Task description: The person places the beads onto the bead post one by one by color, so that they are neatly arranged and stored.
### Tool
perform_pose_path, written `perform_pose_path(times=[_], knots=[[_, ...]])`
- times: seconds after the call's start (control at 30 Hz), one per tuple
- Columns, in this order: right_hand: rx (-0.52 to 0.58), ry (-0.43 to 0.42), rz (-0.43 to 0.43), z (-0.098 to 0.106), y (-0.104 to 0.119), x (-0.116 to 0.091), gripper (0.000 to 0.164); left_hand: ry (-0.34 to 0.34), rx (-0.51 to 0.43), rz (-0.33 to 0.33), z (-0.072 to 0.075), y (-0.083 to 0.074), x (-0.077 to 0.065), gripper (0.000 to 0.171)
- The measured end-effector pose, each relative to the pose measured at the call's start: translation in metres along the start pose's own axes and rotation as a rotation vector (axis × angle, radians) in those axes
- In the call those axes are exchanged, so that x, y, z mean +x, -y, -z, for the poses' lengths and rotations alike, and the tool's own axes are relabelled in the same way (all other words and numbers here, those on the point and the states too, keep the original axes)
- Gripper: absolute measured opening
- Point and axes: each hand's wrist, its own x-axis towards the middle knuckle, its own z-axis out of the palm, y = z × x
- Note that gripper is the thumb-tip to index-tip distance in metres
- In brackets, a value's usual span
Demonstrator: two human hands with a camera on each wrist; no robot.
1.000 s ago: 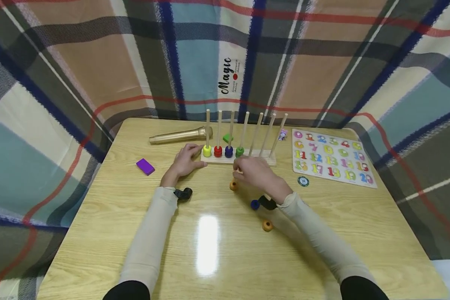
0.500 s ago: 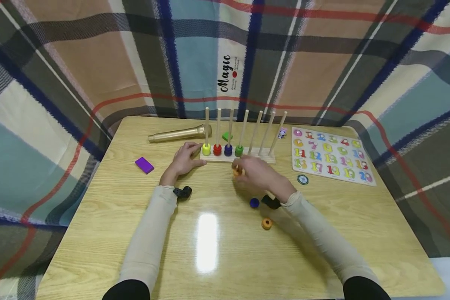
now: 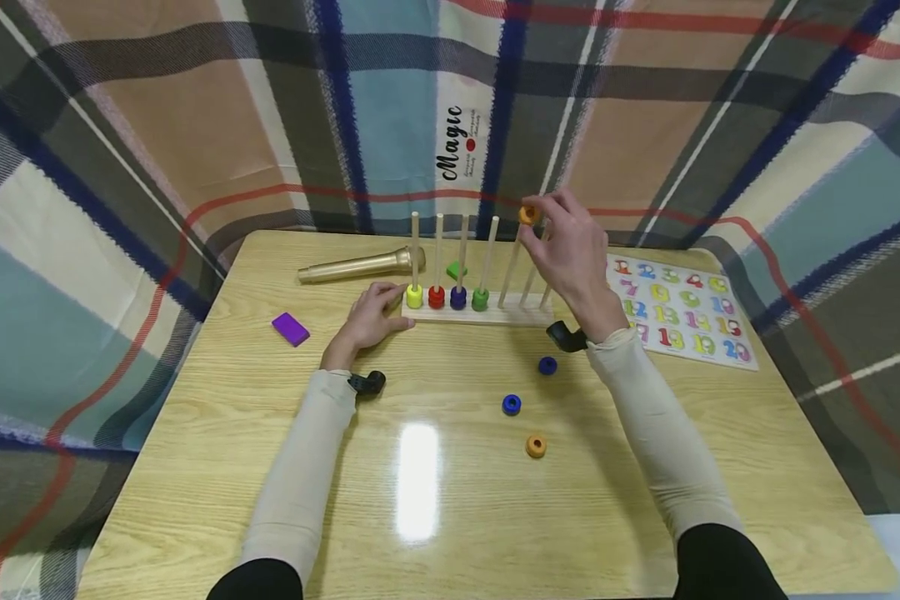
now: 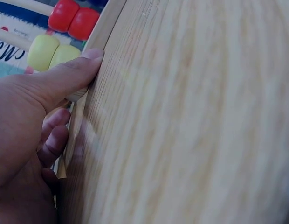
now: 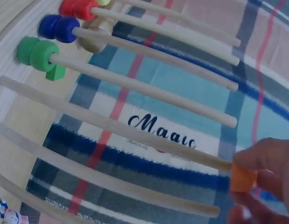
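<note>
My right hand pinches an orange ring bead between thumb and fingers, right at the top of the fifth peg from the left. The wooden peg stand bears stacked beads on its first pegs: yellow, red, blue and green. The three pegs to the right bear none on their shafts. At the stand's left end, my left hand holds the base, its thumb along the front edge and the other fingers curled at the end.
Two blue beads and another orange bead lie on the table. A gold microphone-shaped toy and green block lie behind. A purple block is left, a number board right, a small figure behind.
My right hand has picked up the orange bead from the table and raised it to the fifth peg's top. A blue bead beneath that arm now shows. My left hand stays put.
</note>
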Motion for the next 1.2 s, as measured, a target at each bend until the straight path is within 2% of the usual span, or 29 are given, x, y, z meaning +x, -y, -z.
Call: perform_pose_path(times=[0.07, 0.2, 0.3, 0.37, 0.47, 0.57, 0.6, 0.63, 0.7, 0.8, 0.83, 0.9, 0.97, 1.03, 1.2], knots=[[-0.011, 0.028, -0.016, 0.001, 0.0, 0.0, 0.032, -0.009, 0.0, 0.001, 0.001, 0.001, 0.001, 0.079], [-0.027, 0.16, -0.062, 0.002, 0.001, 0.004, 0.037, -0.019, 0.005, -0.003, 0.002, 0.003, 0.002, 0.079], [-0.04, 0.223, -0.078, 0.0, -0.001, 0.004, 0.044, -0.015, -0.001, 0.003, 0.001, 0.004, 0.001, 0.079], [-0.033, 0.209, -0.077, -0.001, -0.004, 0.001, 0.05, -0.014, 0.0, 0.006, 0.001, 0.004, 0.001, 0.079], [0.011, 0.113, -0.057, 0.003, -0.006, -0.01, 0.056, -0.015, 0.002, 0.004, -0.001, 0.005, 0.001, 0.079], [0.058, 0.053, -0.009, 0.013, -0.007, -0.034, 0.049, -0.012, 0.001, 0.004, -0.002, 0.005, 0.001, 0.079], [0.069, 0.081, 0.004, 0.016, -0.007, -0.045, 0.041, -0.009, 0.001, 0.004, -0.002, 0.004, 0.001, 0.079], [0.074, 0.145, 0.011, 0.02, -0.006, -0.057, 0.034, -0.004, 0.0, 0.004, -0.003, 0.004, 0.001, 0.079], [0.06, 0.355, 0.005, 0.026, -0.004, -0.084, 0.027, 0.001, -0.003, 0.001, -0.003, 0.003, 0.001, 0.079], [0.03, 0.735, -0.022, 0.03, -0.001, -0.127, 0.031, -0.005, -0.007, -0.003, -0.001, 0.002, 0.001, 0.079], [0.026, 0.836, -0.026, 0.029, -0.001, -0.141, 0.035, -0.004, -0.006, -0.004, -0.001, 0.002, 0.001, 0.079], [0.037, 0.964, -0.026, 0.025, 0.0, -0.166, 0.041, -0.005, -0.004, -0.001, -0.001, 0.003, 0.001, 0.079], [0.068, 1.001, -0.02, 0.02, 0.001, -0.185, 0.04, -0.005, 0.003, -0.001, -0.001, 0.004, 0.001, 0.079], [0.099, 0.987, -0.017, 0.015, 0.003, -0.196, 0.034, -0.004, 0.004, 0.0, -0.001, 0.004, 0.002, 0.079], [0.112, 0.947, -0.006, 0.011, 0.005, -0.197, 0.02, 0.001, -0.014, 0.001, -0.001, 0.002, 0.003, 0.079]])
